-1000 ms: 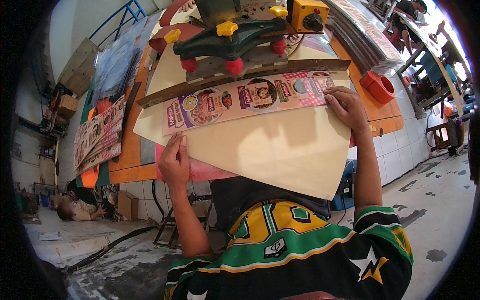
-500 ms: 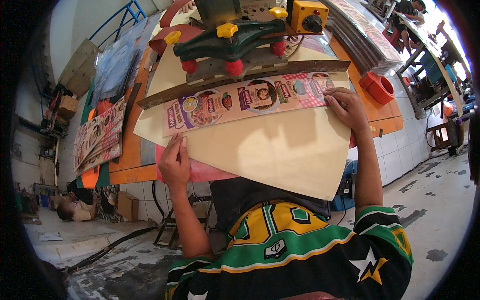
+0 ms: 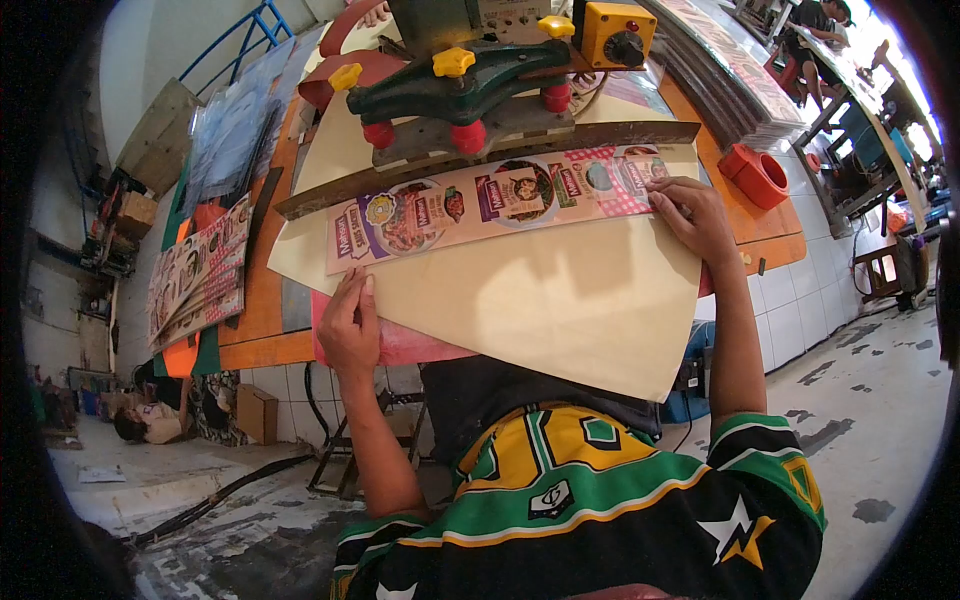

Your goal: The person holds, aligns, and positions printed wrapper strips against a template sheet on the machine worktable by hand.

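A long printed plastic sheet (image 3: pixel 465 205) with food pictures lies on a cream backing sheet (image 3: pixel 520 290). Its far edge runs along under the metal bar (image 3: pixel 420 175) of a press machine (image 3: pixel 460 85), which has a green bracket, yellow knobs and red feet. My left hand (image 3: pixel 350 320) is at the printed sheet's near left corner, thumb and fingers closed together on its edge. At the right end, my right hand (image 3: pixel 695 215) has bent fingers on the sheet's corner, thumb tucked below. What lies beneath the fingertips is hidden.
Several printed sheets (image 3: pixel 200 270) are piled at the left, with clear plastic sheets (image 3: pixel 235 130) behind them. A red ring-shaped piece (image 3: pixel 755 175) stands on the orange table (image 3: pixel 780 235). More stacked sheets (image 3: pixel 735 75) lie at the back right. Another person (image 3: pixel 820 30) sits farther off.
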The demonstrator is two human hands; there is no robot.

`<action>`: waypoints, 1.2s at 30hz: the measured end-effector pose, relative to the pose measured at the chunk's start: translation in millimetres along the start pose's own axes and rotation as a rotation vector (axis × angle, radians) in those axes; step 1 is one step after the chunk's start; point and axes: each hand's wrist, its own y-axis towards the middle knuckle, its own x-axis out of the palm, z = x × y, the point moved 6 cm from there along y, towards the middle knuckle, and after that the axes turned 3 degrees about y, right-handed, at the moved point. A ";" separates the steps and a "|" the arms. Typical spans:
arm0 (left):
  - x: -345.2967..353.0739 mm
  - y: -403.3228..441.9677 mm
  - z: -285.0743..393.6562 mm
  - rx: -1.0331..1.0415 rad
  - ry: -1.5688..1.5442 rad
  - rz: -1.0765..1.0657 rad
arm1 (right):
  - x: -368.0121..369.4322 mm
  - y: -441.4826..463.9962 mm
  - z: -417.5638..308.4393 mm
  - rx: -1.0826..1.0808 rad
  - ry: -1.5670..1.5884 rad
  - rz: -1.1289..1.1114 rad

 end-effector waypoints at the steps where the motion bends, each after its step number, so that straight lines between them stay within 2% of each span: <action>1: 0.1 0.0 -0.1 0.000 0.001 -0.001 | 0.3 -0.1 -0.6 0.009 -0.005 0.001; 4: 0.1 -0.3 -0.5 0.004 0.003 0.005 | 0.9 -1.0 -15.5 0.117 -0.049 -0.035; 10: -0.6 0.6 2.4 -0.021 0.004 -0.006 | 8.3 -8.4 -27.7 0.093 -0.228 -0.010; 16: -0.8 -0.3 1.8 -0.018 -0.006 0.002 | 10.5 -8.2 -34.0 0.152 -0.252 -0.010; 23: -2.3 0.9 4.2 -0.017 0.001 -0.006 | 12.5 -8.0 -32.3 0.108 -0.280 -0.004; 36: -1.6 0.7 4.1 -0.016 -0.003 -0.011 | 12.3 -6.9 -34.9 0.158 -0.283 0.000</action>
